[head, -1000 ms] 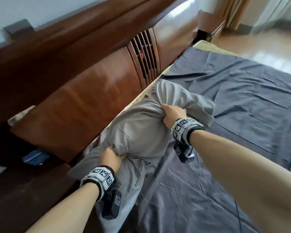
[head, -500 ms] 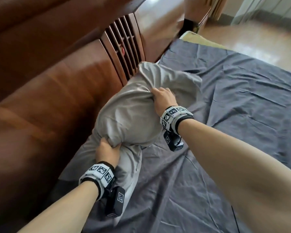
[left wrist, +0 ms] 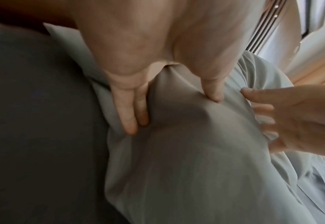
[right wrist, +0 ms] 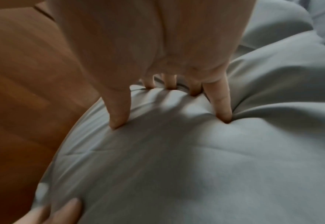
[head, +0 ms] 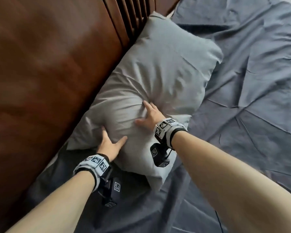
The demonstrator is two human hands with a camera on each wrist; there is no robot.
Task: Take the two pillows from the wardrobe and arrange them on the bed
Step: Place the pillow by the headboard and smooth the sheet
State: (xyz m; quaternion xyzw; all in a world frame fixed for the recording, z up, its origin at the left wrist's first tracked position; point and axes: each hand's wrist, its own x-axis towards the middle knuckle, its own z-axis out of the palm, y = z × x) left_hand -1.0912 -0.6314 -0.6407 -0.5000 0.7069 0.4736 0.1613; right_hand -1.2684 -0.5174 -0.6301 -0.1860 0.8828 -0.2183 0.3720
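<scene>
One light grey pillow (head: 161,73) lies flat on the dark blue-grey bed sheet (head: 250,115), its long side against the wooden headboard (head: 49,81). My left hand (head: 113,134) presses the pillow's near end with straight fingers and the thumb spread. My right hand (head: 141,113) presses the middle of the pillow with fingers splayed, denting the fabric. The left wrist view shows the left hand (left wrist: 173,109) on the pillow (left wrist: 196,166) and the right hand (left wrist: 282,121) beside it. In the right wrist view the right hand (right wrist: 171,115) dents the pillow (right wrist: 196,166). No second pillow is in view.
The headboard has a slatted panel (head: 129,17) just beyond the pillow's far corner. The wrinkled sheet stretches to the right and towards me. The headboard (right wrist: 23,75) stands close on the left of both hands.
Both hands gripped bunched pillow fabric and held the pillow raised. Now the pillow lies flat against the headboard, and both hands have let go and press it with flat fingers.
</scene>
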